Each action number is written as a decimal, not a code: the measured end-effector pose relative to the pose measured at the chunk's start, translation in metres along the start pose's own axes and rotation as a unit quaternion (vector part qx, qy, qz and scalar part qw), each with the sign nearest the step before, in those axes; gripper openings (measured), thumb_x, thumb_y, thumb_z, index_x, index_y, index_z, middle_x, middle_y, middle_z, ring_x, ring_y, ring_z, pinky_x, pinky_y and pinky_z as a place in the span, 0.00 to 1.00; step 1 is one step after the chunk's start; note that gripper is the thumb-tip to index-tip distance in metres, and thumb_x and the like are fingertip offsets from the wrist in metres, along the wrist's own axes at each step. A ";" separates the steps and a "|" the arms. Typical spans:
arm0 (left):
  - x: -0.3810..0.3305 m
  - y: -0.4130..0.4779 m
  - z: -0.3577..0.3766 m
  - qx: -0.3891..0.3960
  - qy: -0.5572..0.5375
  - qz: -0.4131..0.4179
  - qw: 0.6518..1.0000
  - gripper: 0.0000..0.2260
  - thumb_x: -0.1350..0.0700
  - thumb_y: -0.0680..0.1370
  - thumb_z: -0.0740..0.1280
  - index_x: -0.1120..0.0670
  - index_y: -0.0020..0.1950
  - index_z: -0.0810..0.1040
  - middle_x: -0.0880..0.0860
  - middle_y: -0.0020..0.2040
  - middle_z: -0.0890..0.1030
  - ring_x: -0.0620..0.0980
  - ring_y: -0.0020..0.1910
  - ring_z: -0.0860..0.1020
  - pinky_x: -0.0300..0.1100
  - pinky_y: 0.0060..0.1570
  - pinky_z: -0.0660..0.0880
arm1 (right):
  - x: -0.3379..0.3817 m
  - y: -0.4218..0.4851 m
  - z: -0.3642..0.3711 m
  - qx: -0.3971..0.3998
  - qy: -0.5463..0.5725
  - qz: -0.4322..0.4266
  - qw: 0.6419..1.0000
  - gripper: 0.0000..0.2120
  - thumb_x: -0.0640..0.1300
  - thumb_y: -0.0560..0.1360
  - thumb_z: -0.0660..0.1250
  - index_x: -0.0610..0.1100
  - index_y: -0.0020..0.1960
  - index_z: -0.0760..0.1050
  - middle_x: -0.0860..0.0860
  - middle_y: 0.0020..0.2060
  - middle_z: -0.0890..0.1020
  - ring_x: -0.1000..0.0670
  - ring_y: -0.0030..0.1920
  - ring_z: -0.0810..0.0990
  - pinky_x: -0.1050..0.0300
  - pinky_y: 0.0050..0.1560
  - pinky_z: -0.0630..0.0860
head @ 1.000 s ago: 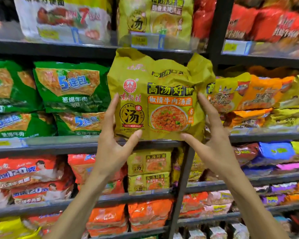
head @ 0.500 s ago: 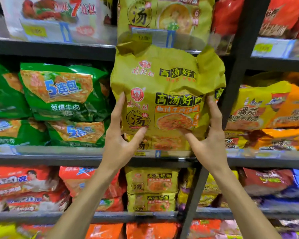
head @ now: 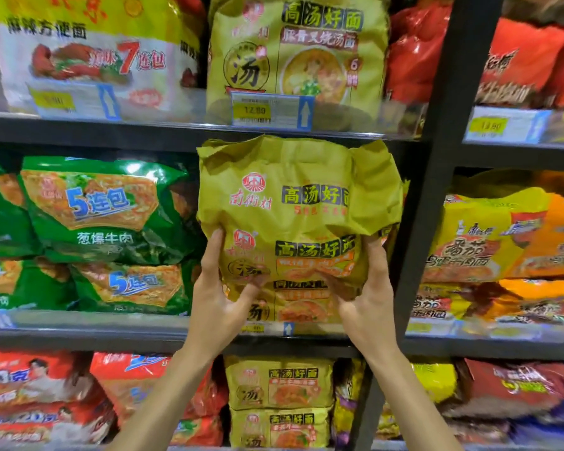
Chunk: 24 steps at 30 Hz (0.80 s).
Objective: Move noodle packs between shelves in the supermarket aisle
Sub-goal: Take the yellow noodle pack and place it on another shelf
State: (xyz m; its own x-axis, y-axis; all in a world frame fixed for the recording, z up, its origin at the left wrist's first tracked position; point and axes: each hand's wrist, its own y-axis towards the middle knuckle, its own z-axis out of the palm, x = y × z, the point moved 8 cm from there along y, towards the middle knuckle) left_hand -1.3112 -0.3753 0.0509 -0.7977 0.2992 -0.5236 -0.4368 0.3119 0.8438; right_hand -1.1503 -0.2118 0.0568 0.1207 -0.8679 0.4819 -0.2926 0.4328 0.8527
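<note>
item: crinkled olive-yellow plastic multipack of noodles point(head: 290, 203), on the middle dark metal shelf point(head: 79, 333), between green packs point(head: 101, 206) and a black upright post point(head: 430, 190), atop like packs. left hand point(head: 220, 297) and right hand point(head: 365, 294) each grip a lower corner, fingers pressed onto the film. handling, judged: light, soft, slippery, brittle contents; hold low at both sides.

Crumpled olive-yellow noodle pack point(head: 293, 203), upright, atop same-brand pack point(head: 293, 304) on middle shelf point(head: 111, 333)

Dark metal shelves point(head: 88, 133) with a black upright post point(head: 437, 157), price tags point(head: 271, 110) along the edges.
</note>
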 end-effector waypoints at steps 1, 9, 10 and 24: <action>0.005 -0.002 0.000 -0.001 0.000 -0.012 1.000 0.48 0.63 0.73 0.71 0.23 0.74 0.49 0.22 0.70 0.66 0.25 0.65 0.71 0.27 0.61 0.72 | -0.002 -0.003 0.002 0.006 0.007 -0.004 1.000 0.56 0.29 0.70 0.76 0.71 0.76 0.50 0.42 0.74 0.66 0.38 0.75 0.67 0.31 0.66 0.71; 0.015 0.000 0.000 0.013 0.018 -0.066 0.998 0.39 0.45 0.76 0.69 0.24 0.75 0.48 0.35 0.75 0.65 0.30 0.71 0.69 0.24 0.64 0.66 | 0.003 0.001 0.009 0.042 -0.036 0.037 0.998 0.53 0.28 0.76 0.68 0.74 0.76 0.43 0.70 0.74 0.57 0.58 0.75 0.64 0.45 0.70 0.69; 0.015 0.003 0.000 0.015 0.019 -0.065 0.998 0.38 0.42 0.76 0.69 0.26 0.77 0.48 0.37 0.77 0.64 0.36 0.74 0.68 0.27 0.68 0.65 | 0.006 0.004 0.009 0.049 -0.047 0.041 0.997 0.51 0.31 0.78 0.67 0.75 0.75 0.41 0.73 0.72 0.55 0.66 0.73 0.61 0.51 0.71 0.67; -0.001 0.041 0.001 0.099 0.099 -0.045 0.989 0.38 0.40 0.79 0.64 0.29 0.78 0.39 0.42 0.80 0.65 0.55 0.67 0.79 0.57 0.62 0.78 | 0.027 0.033 0.011 0.029 -0.118 0.092 0.988 0.38 0.54 0.82 0.63 0.66 0.80 0.40 0.56 0.79 0.62 0.52 0.76 0.63 0.46 0.70 0.67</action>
State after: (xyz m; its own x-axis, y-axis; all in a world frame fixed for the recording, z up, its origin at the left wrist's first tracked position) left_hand -1.3281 -0.3620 0.0853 -0.8337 0.0856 -0.5455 -0.4357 0.5049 0.7452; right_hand -1.1675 -0.2232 0.0957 -0.1621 -0.8114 0.5616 -0.3441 0.5799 0.7385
